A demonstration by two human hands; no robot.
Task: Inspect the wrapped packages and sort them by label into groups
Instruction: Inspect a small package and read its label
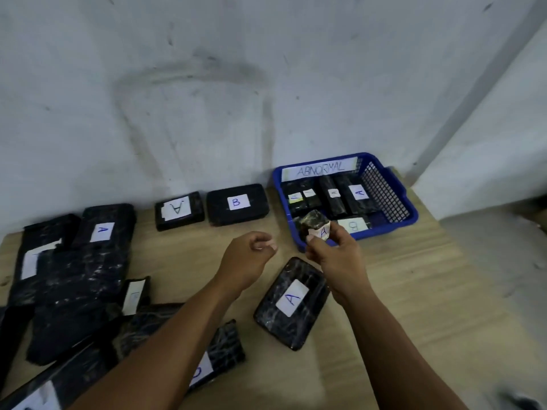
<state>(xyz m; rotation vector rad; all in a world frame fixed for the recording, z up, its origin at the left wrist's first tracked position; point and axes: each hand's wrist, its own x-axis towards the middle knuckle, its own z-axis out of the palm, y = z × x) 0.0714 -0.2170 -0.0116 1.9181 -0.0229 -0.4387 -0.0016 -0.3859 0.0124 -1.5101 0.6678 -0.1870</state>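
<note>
My right hand grips a small black wrapped package with a crumpled white "A" label, just at the near rim of the blue basket. My left hand hovers above the table with loosely curled fingers and holds nothing. A black package labelled "A" lies flat below my right hand. By the wall sit a package labelled "A" and one labelled "B". A heap of black packages fills the table's left side.
The blue basket carries an "ABNORMAL" sign and holds several black packages with A and B labels. The wooden table ends on the right, past the basket. A grey wall stands right behind the table.
</note>
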